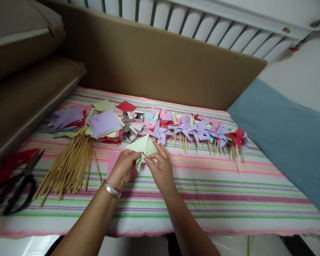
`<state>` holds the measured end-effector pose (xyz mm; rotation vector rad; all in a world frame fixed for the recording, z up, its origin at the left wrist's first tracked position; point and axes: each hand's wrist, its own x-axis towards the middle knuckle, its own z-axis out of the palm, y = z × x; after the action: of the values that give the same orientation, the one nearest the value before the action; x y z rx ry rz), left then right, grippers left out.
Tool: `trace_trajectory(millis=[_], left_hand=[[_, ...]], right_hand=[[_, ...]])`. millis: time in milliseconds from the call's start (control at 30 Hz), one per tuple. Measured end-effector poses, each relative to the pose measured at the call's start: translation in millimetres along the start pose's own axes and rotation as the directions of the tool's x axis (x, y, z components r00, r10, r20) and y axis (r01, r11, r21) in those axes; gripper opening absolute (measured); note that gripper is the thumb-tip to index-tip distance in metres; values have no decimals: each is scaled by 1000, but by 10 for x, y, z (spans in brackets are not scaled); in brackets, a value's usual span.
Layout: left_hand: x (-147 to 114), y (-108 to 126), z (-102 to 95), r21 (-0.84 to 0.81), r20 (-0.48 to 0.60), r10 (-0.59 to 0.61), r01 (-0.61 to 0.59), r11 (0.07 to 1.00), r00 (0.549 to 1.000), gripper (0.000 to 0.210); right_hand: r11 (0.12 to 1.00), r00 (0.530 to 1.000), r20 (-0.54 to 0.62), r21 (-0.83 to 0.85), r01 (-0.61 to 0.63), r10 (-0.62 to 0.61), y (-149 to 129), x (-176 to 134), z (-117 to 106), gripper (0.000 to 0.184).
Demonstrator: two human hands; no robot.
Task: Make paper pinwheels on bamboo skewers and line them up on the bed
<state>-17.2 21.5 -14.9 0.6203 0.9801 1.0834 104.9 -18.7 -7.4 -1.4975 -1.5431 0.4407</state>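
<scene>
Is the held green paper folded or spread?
Partly folded: the paper bends inward, pinched near its middle by the left hand and right hand.

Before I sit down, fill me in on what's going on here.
A person's left hand and right hand hold a partly folded pale green paper between them. To their right, paper pinwheels on sticks lie grouped on a striped cloth. To their left are a bundle of loose sticks, stacked coloured paper and scissors.

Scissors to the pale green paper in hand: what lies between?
Head view: the bundle of sticks, then pink paper partly hidden by the left hand.
</scene>
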Motion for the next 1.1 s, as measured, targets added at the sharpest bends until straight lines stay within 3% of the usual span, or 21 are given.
trace_trajectory(millis=[233, 467, 633, 1100], left_hand=[[-65, 24, 66, -42, 114, -27, 32, 999, 993, 11], [-86, 47, 91, -14, 151, -30, 32, 999, 988, 9], [-97, 60, 94, 18, 129, -43, 41, 999, 991, 23], [-43, 12, 35, 130, 66, -52, 43, 991, 996, 20]], right_hand=[[991, 991, -24, 25, -130, 130, 9, 39, 1, 11], [991, 990, -58, 41, -126, 128, 27, 65, -6, 10], [990, 988, -62, 44, -136, 139, 42, 62, -1, 11], [982, 980, -54, 15, -190, 191, 15, 86, -29, 9]])
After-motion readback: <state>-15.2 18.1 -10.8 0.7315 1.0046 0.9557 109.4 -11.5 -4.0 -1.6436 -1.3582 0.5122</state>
